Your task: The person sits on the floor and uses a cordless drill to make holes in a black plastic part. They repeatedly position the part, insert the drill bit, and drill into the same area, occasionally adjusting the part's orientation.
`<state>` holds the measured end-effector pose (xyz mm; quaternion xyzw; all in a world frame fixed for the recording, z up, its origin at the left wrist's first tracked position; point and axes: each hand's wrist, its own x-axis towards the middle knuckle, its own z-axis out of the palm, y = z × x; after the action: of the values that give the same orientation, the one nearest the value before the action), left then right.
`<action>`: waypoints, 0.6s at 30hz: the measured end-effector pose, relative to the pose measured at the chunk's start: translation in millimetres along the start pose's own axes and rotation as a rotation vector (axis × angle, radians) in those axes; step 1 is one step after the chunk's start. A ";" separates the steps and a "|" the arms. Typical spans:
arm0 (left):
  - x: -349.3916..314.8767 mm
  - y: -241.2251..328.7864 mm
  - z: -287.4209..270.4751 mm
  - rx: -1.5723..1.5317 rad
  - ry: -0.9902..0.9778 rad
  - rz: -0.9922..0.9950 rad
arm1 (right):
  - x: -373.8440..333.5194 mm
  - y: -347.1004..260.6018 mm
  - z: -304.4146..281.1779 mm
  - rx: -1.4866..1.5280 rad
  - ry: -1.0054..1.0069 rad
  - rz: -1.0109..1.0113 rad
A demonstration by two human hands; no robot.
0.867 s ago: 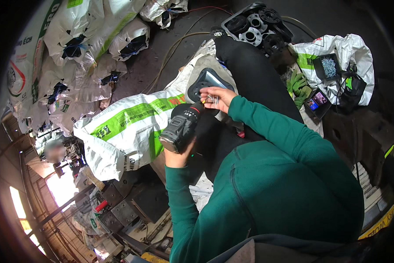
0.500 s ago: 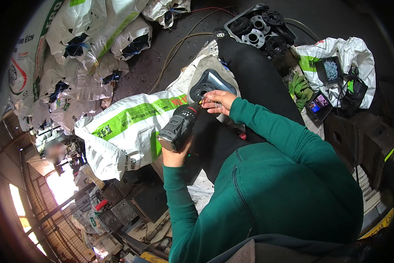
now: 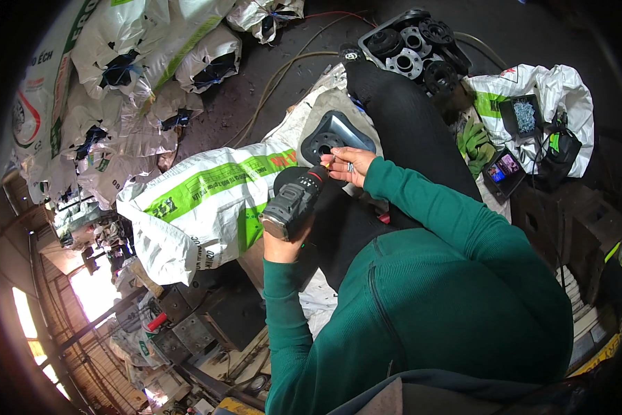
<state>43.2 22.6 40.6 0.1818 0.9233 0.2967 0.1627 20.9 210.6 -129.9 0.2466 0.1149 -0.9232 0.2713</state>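
Note:
My left hand (image 3: 287,246) is wrapped round the handle of a grey and black cordless drill (image 3: 294,206) with a red ring near its chuck. The drill points up and to the right, its tip meeting the fingers of my right hand (image 3: 353,166). Thumb and fingers of that hand are pinched together at the tip; whatever is between them is too small to make out. Just beyond them a dark, glossy moulded part (image 3: 351,129) with a round, holed flange (image 3: 318,143) rests on the cloth by my leg.
White and green sacks (image 3: 214,197) lie on the left, with stuffed ones (image 3: 121,76) behind. A crate (image 3: 463,61) of black round parts stands at the far side. On the right are a box of screws (image 3: 525,116), a green glove (image 3: 474,142) and a lit phone (image 3: 505,166).
The drill and my left hand have shifted a little to the right. My right hand has moved slightly right and nearer to me, still pinched at the drill's tip.

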 end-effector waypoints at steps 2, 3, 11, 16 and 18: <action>2.5 -1.5 0.9 0.131 -0.034 0.071 | 1.6 -0.4 -1.0 -0.013 0.010 0.006; 2.9 -1.6 1.9 0.186 -0.030 0.087 | 2.0 -0.4 -1.3 -0.019 0.014 0.010; 4.4 2.5 0.0 0.202 -0.036 0.019 | 5.1 -0.7 -1.3 -0.110 0.033 -0.002; 10.5 8.6 -1.9 0.265 -0.030 0.092 | 9.4 -2.0 0.6 -0.162 0.073 0.034; 7.8 13.8 2.6 0.195 -0.009 0.071 | 10.4 -2.5 -0.4 -0.170 0.075 0.075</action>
<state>40.6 37.7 45.5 0.2306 0.9400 0.2101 0.1380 12.1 208.1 -135.5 0.2613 0.1934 -0.8895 0.3210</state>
